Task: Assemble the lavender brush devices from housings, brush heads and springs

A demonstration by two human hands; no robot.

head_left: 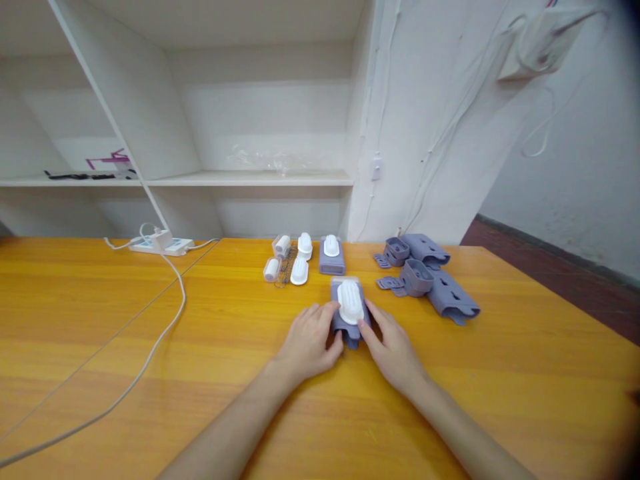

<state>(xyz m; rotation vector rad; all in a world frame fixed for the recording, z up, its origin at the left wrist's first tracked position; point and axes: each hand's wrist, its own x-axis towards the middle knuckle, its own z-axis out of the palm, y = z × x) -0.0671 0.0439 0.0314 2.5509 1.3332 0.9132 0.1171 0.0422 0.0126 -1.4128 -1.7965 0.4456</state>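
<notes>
A grey-blue plastic housing [345, 293] with a white ribbed insert [350, 302] on top lies on the orange wooden table [150, 373]. My left hand [310, 341] grips its left side, thumb near the lower end. From the right, my right hand [393, 347] holds the same housing, fingers along its edge. Just behind it stands another grey-blue housing with a white insert [331, 255].
Loose white inserts [299, 270] and small white rollers [272, 269] lie behind my hands. Two empty grey-blue housings [435, 283] lie at the right. A white power strip [163, 245] with cables sits at the far left. White shelves rise behind the table.
</notes>
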